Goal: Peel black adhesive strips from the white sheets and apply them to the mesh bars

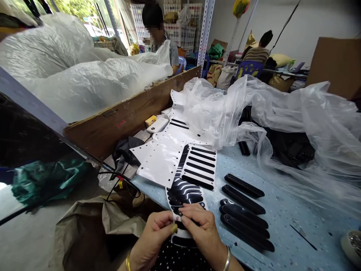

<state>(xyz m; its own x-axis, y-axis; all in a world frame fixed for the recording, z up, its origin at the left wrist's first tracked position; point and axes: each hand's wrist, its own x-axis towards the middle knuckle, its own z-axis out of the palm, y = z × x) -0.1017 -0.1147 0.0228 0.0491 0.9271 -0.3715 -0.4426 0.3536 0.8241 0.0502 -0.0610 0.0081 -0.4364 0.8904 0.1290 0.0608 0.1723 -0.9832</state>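
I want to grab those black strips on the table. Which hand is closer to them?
Right. The right hand lies just beside the black strips; the left hand is farther off, on the other side of the sticker sheet both hands pinch.

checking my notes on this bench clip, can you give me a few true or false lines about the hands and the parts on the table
1. Both hands pinch the sticker strip. True: left hand and right hand hold its near end.
2. The black grilles lie to the left of the strip. False: they lie in a row to its right.
3. The table is red. False: it is pale blue with specks.
4. A clear plastic bag lies crumpled at the far side of the table. True.
5. The right hand holds a grille. False: it touches only the strip.
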